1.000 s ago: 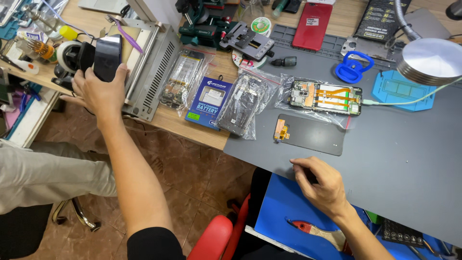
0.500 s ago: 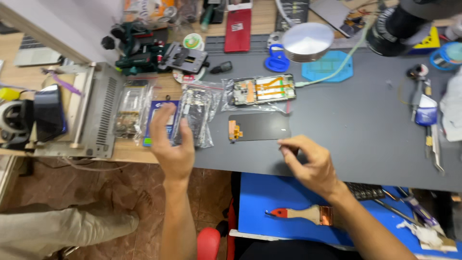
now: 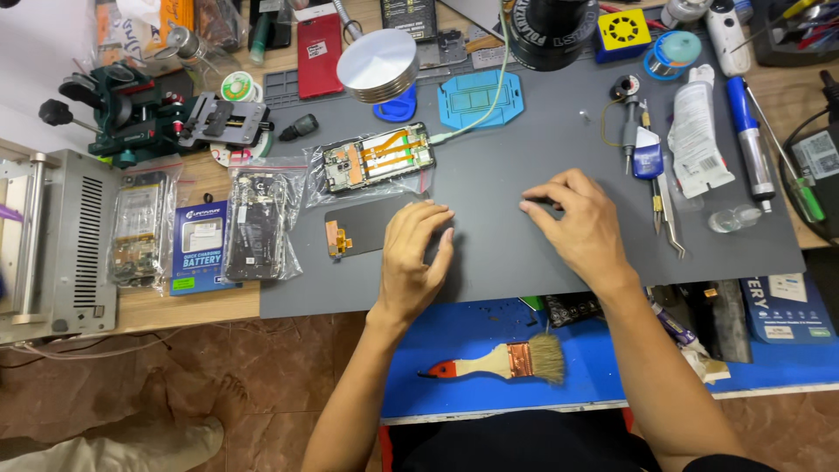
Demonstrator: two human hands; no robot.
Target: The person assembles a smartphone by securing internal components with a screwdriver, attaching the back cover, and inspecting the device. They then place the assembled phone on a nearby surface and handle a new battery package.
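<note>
While both hands are hovering low over the grey mat (image 3: 524, 271), the left hand (image 3: 418, 258) is lying flat, fingers together, on the dark screen panel (image 3: 363, 229).
Its right hand (image 3: 578, 225), fingers curled and empty, is resting mid-mat; the opened phone (image 3: 377, 157) is sitting just beyond, cabled, within reach, tweezers (image 3: 669, 218) to the right.

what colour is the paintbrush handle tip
Red, on the paintbrush handle's pointed end; head view shows it.
</note>
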